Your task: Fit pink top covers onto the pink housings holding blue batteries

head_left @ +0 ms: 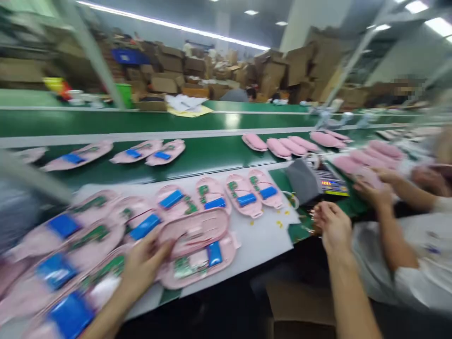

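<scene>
My left hand [148,252] grips a pink plastic shell half [212,226] at its left end, thumb on top. The shell is tilted above another pink half [228,254], which bears a green circuit board [183,266] and a blue battery pack [214,254]. My right hand [332,223] is off to the right by the bench edge, fingers pinched together; blur hides what is in them. Close behind it stands a device with a red digital display [332,183]. Several more open pink halves with boards and blue packs lie around my left hand.
White sheeting [254,240] covers the bench, with small yellow bits [278,224] on it. A green conveyor belt [212,153] behind carries pink shells. At right, a co-worker's hands [374,188] hold a pink shell. Cardboard boxes [271,75] pile up beyond.
</scene>
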The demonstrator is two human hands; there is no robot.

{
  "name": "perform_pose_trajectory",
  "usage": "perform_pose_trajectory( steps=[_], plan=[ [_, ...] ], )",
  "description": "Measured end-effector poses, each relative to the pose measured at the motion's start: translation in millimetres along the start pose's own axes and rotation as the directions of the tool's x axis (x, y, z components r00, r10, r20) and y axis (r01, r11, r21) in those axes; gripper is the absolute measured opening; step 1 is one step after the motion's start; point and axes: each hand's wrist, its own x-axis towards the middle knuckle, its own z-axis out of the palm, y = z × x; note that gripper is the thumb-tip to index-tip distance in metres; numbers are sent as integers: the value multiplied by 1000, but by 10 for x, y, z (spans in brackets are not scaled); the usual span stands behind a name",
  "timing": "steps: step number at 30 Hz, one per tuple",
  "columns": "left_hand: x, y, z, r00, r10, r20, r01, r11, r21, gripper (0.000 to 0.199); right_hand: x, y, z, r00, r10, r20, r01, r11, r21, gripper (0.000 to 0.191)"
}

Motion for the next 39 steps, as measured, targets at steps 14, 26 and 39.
perform_pose_trajectory(
  steps=[14,26,39],
  plan=[
    [-141,51,217,990,87,110,-6,810,-586,21,-1487,-167,2210,-5,-33,999,991,135,9,17],
    [-184,37,166,992,127,-18,-126,931,-342,16,-1296,-190,2186,271,-102,957,931,281,-233,16],
    [-492,152,-137,633,554,541,-731,658,182,46,-1733,-203,1338,92,85,992,952,284,-112,66]
  ],
)
